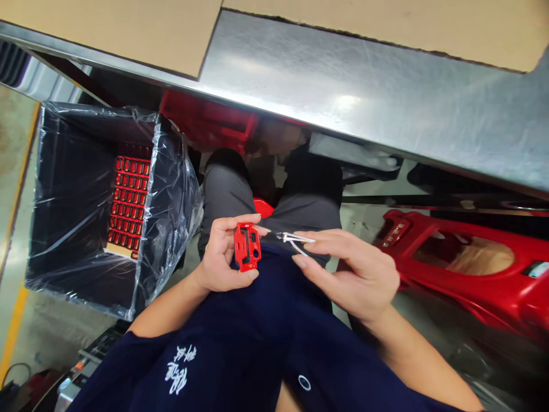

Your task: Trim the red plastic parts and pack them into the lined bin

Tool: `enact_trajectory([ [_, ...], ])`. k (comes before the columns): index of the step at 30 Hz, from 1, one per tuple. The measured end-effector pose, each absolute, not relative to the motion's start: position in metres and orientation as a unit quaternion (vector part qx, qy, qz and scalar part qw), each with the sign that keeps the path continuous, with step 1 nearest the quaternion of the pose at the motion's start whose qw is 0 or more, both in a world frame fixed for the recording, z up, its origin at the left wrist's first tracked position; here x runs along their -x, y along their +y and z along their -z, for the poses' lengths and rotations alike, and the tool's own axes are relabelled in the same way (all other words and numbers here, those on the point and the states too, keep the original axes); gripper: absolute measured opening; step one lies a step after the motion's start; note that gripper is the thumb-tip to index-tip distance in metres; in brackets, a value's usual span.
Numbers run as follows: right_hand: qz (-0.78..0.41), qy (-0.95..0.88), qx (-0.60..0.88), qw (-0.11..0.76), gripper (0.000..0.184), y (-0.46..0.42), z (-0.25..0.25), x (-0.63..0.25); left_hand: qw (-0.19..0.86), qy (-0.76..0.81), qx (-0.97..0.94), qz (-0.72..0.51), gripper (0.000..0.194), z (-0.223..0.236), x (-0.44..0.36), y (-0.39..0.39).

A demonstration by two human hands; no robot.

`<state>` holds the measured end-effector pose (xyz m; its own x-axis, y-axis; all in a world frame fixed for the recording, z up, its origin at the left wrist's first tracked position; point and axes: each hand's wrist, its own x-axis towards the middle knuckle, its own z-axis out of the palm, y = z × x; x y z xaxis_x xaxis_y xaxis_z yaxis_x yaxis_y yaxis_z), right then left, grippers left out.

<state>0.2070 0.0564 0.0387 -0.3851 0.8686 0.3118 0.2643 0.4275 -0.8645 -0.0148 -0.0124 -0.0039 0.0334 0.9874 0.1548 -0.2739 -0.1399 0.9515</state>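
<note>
My left hand [225, 252] grips a small red plastic part [247, 247] by its edges, fingers above and thumb below. Slots and a round hole show in the part's face. My right hand [351, 266] is closed on small nippers [295, 238] with two slim, white handles. Their handles spread apart between thumb and fingers, and the dark tip points left toward the red part, with a gap between. Both hands are over my lap.
On the left stands a dark bin [81, 212] lined with clear plastic, holding rows of red parts [128, 200]. A metal table [364, 91] with cardboard sheets [107, 34] spans the front. A red plastic stool [472, 257] lies at right.
</note>
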Motion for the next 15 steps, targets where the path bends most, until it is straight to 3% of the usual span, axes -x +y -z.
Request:
enact_trajectory([
  [4, -0.305, -0.678, 0.491, 0.454, 0.043, 0.081, -0.028, -0.22, 0.532, 0.386, -0.483, -0.578, 0.072, 0.002, 0.014, -0.013],
  [9, -0.191, -0.669, 0.566, 0.442, 0.029, 0.147, -0.038, -0.241, 0.511, 0.388, -0.498, -0.583, 0.084, 0.003, 0.014, -0.015],
  [12, -0.305, -0.694, 0.521, 0.392, 0.023, 0.174, -0.047, -0.244, 0.486, 0.396, -0.528, -0.573, 0.097, 0.005, 0.014, -0.018],
  [15, -0.435, -0.709, 0.45, 0.326, 0.023, 0.172, -0.05, -0.232, 0.461, 0.412, -0.543, -0.568, 0.093, 0.006, 0.014, -0.021],
])
